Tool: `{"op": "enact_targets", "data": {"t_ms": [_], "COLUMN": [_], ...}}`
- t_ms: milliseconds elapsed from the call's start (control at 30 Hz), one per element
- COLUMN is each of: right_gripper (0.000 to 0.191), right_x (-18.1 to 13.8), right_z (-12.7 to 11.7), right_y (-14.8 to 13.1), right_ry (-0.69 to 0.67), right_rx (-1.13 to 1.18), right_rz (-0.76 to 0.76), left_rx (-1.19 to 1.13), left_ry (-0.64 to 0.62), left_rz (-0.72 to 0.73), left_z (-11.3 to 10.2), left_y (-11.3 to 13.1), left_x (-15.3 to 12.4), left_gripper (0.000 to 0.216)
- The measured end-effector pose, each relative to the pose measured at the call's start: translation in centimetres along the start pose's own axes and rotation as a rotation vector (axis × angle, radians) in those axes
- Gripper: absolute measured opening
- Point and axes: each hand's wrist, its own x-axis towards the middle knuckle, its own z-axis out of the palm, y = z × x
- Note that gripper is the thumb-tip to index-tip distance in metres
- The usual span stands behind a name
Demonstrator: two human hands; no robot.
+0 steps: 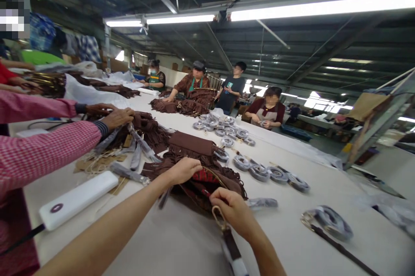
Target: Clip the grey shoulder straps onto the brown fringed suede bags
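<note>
left hand (183,170) clamped on brown fringed bag (231,181) at 12 o'clock, right hand (231,211) fingers closed on strap clasp (221,219) at bag's 5 o'clock, looks unhooked yet (wrapped straps (259,172) wait at 2 o'clock).

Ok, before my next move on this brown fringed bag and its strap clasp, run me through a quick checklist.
1. Left hand closed on the brown fringed bag at its upper edge: ok.
2. Right hand closed on its near edge: ok.
3. Gold clasp hooked to the bag: cannot tell, fingers hide it.
4. Strap free of other things on the table: ok.
5. Co-worker's hand away from this bag: ok, it is on another brown pile.
</note>
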Motion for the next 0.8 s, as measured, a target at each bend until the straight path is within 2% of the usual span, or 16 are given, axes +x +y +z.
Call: {"op": "enact_targets", "data": {"t_ms": [100, 167, 233, 333, 400, 500, 600, 700, 800], "right_gripper": [0.019, 0.019, 0.021, 0.018, 0.017, 0.019, 0.021, 0.021, 0.021], "right_x": [0.9, 1.1, 1.0, 0.8, 0.7, 0.8, 0.8, 0.6, 0.5], "right_z": [1.6, 2.0, 2.1, 2.5, 3.0, 3.3, 2.8, 2.2, 1.9], "right_y": [3.2, 4.2, 4.2, 3.6, 3.7, 4.6, 5.5, 6.2, 7.0], "right_ry": [0.103, 0.138, 0.147, 0.07, 0.038, 0.103, 0.176, 0.219, 0.237], "right_rx": [-0.106, -0.119, -0.121, -0.119, -0.134, -0.183, -0.229, -0.265, -0.283], "right_rz": [-0.031, -0.072, -0.146, -0.243, -0.26, -0.223, -0.181, -0.157, -0.13], "left_rx": [-0.057, -0.092, -0.125, -0.165, -0.174, -0.142, -0.044, 0.065, 0.254], "left_ry": [-0.023, -0.029, -0.023, -0.027, -0.041, -0.05, -0.024, 0.053, 0.084], "left_rz": [-0.007, -0.029, -0.063, -0.109, -0.131, -0.158, -0.182, -0.17, 0.05], "left_z": [0.1, 0.6, 1.1, 1.6, 1.7, 1.5, 1.1, 1.1, 2.4], "left_y": [-0.3, -0.9, -1.8, -3.1, -3.7, -4.0, -3.0, -0.3, 2.8], "left_x": [0.4, 0.4, 0.3, 0.3, 0.4, 0.7, 0.7, 0.0, -1.2], "left_gripper": [0.026, 0.025, 0.025, 0.027, 0.027, 0.027, 0.023, 0.015, 0.033]}}
